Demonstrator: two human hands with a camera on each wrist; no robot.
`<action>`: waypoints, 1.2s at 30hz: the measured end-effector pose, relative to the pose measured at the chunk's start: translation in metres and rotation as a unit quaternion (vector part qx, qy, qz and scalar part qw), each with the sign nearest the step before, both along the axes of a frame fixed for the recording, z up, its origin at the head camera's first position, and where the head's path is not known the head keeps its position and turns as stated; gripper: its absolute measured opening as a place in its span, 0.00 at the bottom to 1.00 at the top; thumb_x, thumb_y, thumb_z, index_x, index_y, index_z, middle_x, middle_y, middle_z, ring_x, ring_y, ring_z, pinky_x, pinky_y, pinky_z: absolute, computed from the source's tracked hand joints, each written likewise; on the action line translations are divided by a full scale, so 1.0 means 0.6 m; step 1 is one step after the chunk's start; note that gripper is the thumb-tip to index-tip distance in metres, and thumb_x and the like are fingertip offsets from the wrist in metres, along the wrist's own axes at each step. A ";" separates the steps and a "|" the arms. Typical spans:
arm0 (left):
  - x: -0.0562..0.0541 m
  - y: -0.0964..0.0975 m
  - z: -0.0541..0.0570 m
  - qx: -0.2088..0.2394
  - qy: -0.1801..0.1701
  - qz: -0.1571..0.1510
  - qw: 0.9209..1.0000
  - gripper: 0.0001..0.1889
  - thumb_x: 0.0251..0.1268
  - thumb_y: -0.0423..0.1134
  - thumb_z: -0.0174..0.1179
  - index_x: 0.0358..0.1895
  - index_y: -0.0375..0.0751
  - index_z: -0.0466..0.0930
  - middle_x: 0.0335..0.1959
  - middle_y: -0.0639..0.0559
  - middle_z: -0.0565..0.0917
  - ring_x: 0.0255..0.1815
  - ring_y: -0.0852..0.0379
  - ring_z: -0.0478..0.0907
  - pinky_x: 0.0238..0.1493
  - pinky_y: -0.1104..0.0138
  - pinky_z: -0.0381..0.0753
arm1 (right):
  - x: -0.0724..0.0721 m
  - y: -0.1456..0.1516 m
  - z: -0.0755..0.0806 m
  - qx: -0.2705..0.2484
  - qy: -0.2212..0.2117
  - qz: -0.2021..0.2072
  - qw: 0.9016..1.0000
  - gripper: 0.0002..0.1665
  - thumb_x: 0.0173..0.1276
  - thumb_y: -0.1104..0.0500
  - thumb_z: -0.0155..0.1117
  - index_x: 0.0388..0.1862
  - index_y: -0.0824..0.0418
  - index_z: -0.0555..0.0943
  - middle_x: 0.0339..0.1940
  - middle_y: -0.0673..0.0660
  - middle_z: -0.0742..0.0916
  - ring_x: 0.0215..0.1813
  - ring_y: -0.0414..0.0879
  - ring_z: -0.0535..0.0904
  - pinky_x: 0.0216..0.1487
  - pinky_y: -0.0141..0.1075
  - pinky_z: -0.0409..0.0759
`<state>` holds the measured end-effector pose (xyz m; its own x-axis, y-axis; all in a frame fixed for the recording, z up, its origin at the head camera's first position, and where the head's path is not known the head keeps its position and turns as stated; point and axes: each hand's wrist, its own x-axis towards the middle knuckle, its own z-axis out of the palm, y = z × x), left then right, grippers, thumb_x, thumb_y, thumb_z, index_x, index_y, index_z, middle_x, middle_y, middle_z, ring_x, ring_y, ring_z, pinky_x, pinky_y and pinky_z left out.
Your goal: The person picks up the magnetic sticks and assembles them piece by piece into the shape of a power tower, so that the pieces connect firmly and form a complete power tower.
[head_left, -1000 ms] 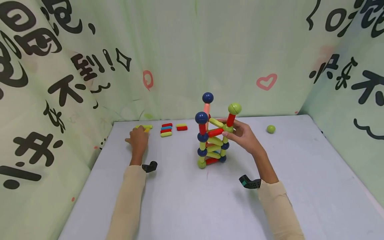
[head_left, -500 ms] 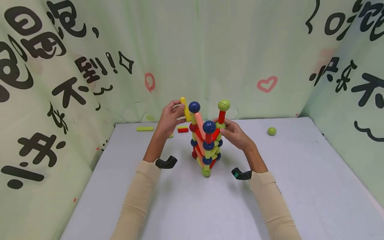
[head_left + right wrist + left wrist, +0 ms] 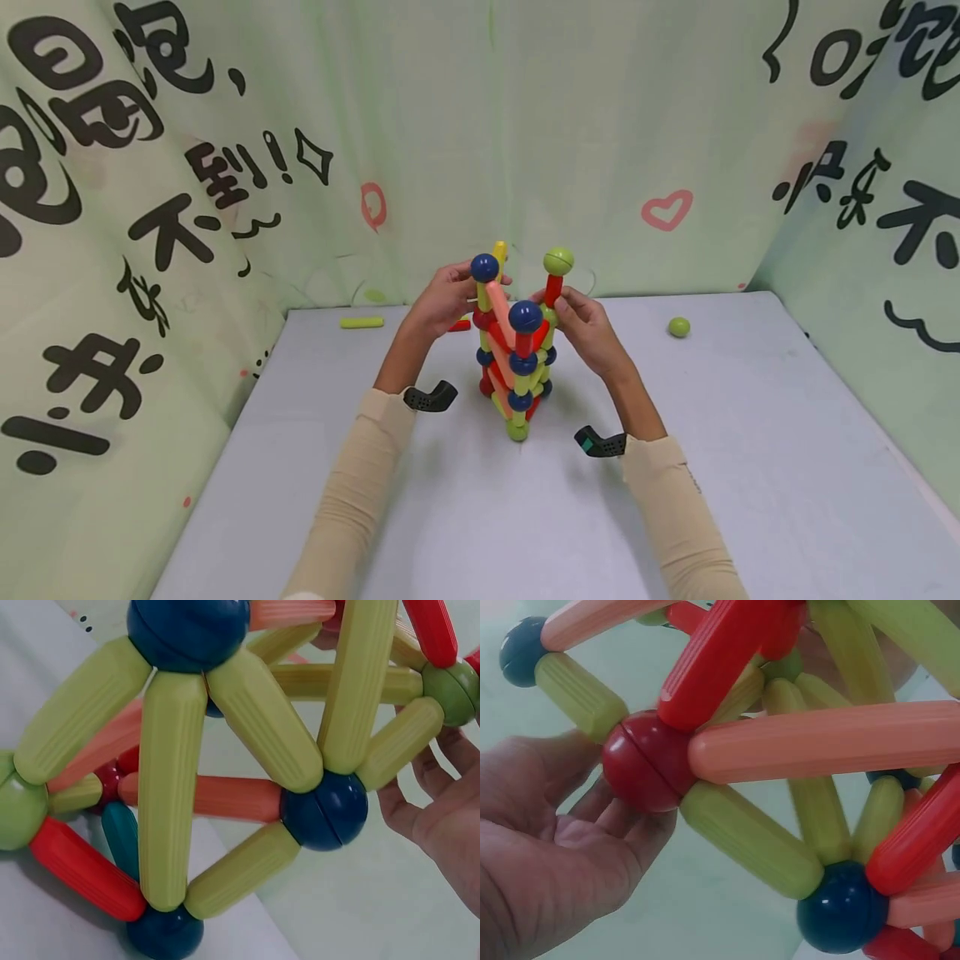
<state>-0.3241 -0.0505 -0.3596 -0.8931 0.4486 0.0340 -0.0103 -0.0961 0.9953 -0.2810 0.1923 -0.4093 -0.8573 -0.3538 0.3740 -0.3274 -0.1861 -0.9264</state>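
A tower [image 3: 523, 318] of coloured magnetic rods and balls stands upright mid-table. My left hand [image 3: 441, 305] is behind its left side and holds a yellow rod [image 3: 500, 250], whose upper end shows past the top blue ball [image 3: 485, 267]. In the left wrist view the left fingers [image 3: 649, 840] reach behind a red ball [image 3: 649, 760], and the yellow rod is hidden. At the right corner my right hand [image 3: 588, 333] grips the tower at a green ball [image 3: 550, 317], below an upright red rod [image 3: 553, 292]. The right wrist view shows those fingers [image 3: 401, 810] beside a green ball [image 3: 451, 693].
One loose green ball [image 3: 678, 327] lies toward the right back of the table [image 3: 750, 433]. Behind my left forearm is a yellow-green rod [image 3: 362, 322]. A red rod [image 3: 460, 325] shows partly beyond the left hand. A printed curtain [image 3: 450, 150] borders the table's far edge.
My left hand picked up the yellow rod from the left back, carried it right to the tower and moved it behind. The tower has turned, with the right hand still holding its corner.
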 end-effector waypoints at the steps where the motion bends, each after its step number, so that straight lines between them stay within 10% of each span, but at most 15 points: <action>1: 0.000 0.001 -0.002 0.000 -0.003 -0.015 1.000 0.19 0.76 0.38 0.50 0.64 0.35 0.73 0.42 0.52 0.87 0.51 0.52 0.80 0.60 0.55 0.77 | 0.000 -0.003 0.002 -0.009 -0.003 -0.005 1.000 0.14 0.79 0.54 0.47 0.54 0.55 0.78 0.50 0.49 0.83 0.55 0.43 0.79 0.61 0.33 0.76; 8: 0.000 0.002 -0.019 0.033 -0.016 -0.086 0.996 0.22 0.80 0.41 0.43 0.68 0.33 0.69 0.41 0.55 0.87 0.52 0.53 0.80 0.60 0.54 0.76 | 0.001 -0.022 0.008 -0.045 -0.029 -0.035 0.998 0.13 0.78 0.52 0.49 0.47 0.52 0.81 0.46 0.48 0.84 0.52 0.42 0.79 0.57 0.31 0.78; 16: 0.005 0.005 -0.024 0.013 0.013 -0.094 0.995 0.26 0.79 0.50 0.40 0.64 0.34 0.73 0.42 0.50 0.79 0.49 0.52 0.76 0.50 0.62 0.77 | 0.002 -0.024 0.001 -0.063 -0.045 -0.049 0.996 0.13 0.78 0.52 0.50 0.47 0.54 0.81 0.45 0.49 0.84 0.48 0.40 0.80 0.54 0.28 0.79; 25: 0.003 0.003 -0.025 0.016 0.025 -0.102 0.994 0.36 0.72 0.63 0.40 0.67 0.36 0.70 0.49 0.47 0.79 0.57 0.50 0.74 0.62 0.53 0.73 | 0.002 -0.013 -0.001 0.007 -0.034 -0.068 0.997 0.18 0.78 0.53 0.51 0.56 0.63 0.77 0.50 0.48 0.84 0.55 0.42 0.79 0.60 0.30 0.77; 31: 0.004 -0.028 -0.045 0.005 0.021 -0.082 0.996 0.42 0.65 0.69 0.42 0.66 0.35 0.70 0.53 0.48 0.79 0.57 0.51 0.74 0.58 0.59 0.74 | 0.013 0.002 -0.006 0.105 -0.036 -0.071 0.991 0.25 0.77 0.55 0.53 0.67 0.66 0.69 0.52 0.44 0.83 0.57 0.40 0.78 0.59 0.28 0.76; 36: -0.004 -0.068 -0.066 -0.044 0.026 0.000 0.999 0.32 0.74 0.61 0.43 0.62 0.37 0.75 0.56 0.44 0.82 0.56 0.50 0.79 0.63 0.53 0.75 | 0.019 0.009 -0.004 0.124 -0.020 -0.038 0.991 0.29 0.73 0.60 0.59 0.70 0.62 0.65 0.58 0.47 0.80 0.59 0.43 0.76 0.58 0.29 0.78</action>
<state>-0.3266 -0.0913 -0.3992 -0.8913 0.4515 0.0414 0.0425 -0.0077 0.9991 -0.2697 0.1975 -0.4115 -0.8973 -0.3645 0.2490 -0.2940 0.0728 -0.9530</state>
